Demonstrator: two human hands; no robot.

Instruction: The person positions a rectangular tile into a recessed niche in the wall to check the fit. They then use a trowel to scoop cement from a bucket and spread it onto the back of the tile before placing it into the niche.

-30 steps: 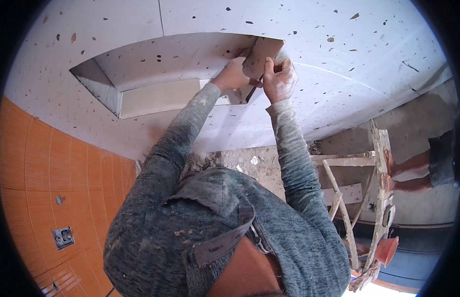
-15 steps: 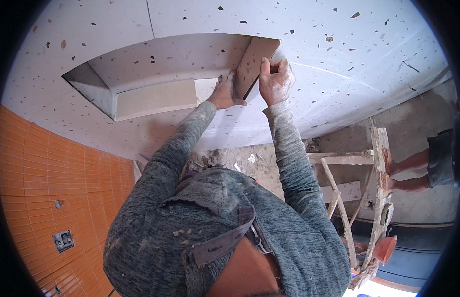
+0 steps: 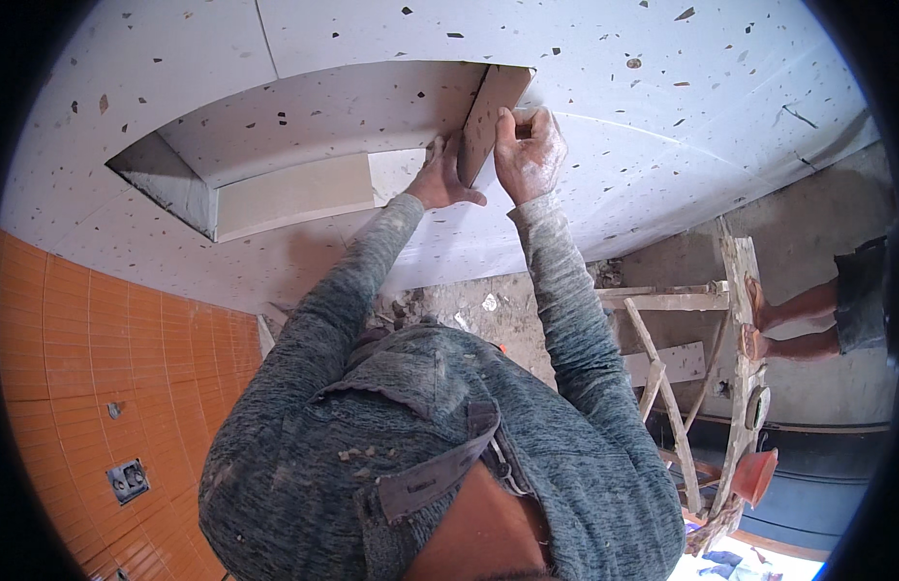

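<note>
A speckled white tile strip [image 3: 496,111] stands on edge at the right end of a rectangular wall niche [image 3: 323,111], its outer edge jutting past the opening. My left hand [image 3: 438,182] grips its lower part, with fingers inside the niche and the thumb stretched below the strip. On the other side, my right hand [image 3: 530,155] is curled in a pinch at the strip's outer edge, thumb against it; its remaining fingers are folded. Pale dust coats this hand. A plain beige strip [image 3: 294,198] lines the niche's lower side, beside a shorter white patch [image 3: 395,174].
Speckled white tiles [image 3: 624,107] surround the niche. Orange tiling [image 3: 110,339] with an electrical box [image 3: 128,481] covers the left wall. At right stands a rough wooden trestle [image 3: 742,358] with a red bowl [image 3: 755,476]; another person's legs [image 3: 798,329] show beyond it.
The tile strip has gone slightly deeper into the niche, and less of its face shows. Both hands keep their hold. The whole view has shifted a little.
</note>
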